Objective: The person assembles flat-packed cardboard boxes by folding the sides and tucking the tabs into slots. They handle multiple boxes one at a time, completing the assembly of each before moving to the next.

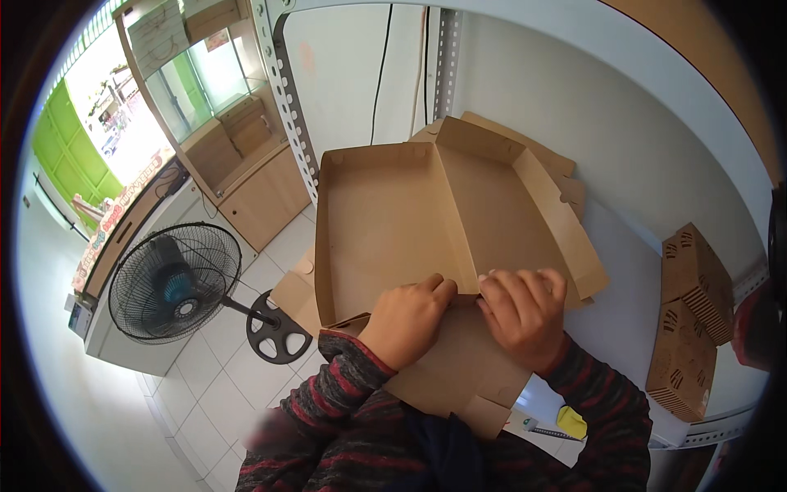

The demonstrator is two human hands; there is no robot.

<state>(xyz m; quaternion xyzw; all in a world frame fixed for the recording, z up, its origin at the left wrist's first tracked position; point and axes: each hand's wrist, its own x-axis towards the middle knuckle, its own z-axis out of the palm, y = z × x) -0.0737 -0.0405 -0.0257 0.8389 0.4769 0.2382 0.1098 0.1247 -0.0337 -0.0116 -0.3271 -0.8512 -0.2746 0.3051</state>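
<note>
A brown cardboard box (385, 221) lies open in front of me, its shallow tray on the left and its hinged lid (500, 209) folded out to the right. My left hand (407, 321) is closed over the near wall of the tray, with fingers curled close to the fold. Beside it, my right hand (525, 316) grips the near corner where tray and lid meet. The palms hide part of that corner. Under the box, a flat cardboard sheet (459, 377) sticks out toward my body, and more flat cardboard (566, 168) shows behind the lid.
To the right, stacked folded cartons (680, 361) stand on a white surface (611, 271). A perforated metal post (297, 123) rises behind the box. On the left are a black standing fan (176, 283) and a wooden display cabinet (266, 193). Something yellow (571, 422) sits lower right.
</note>
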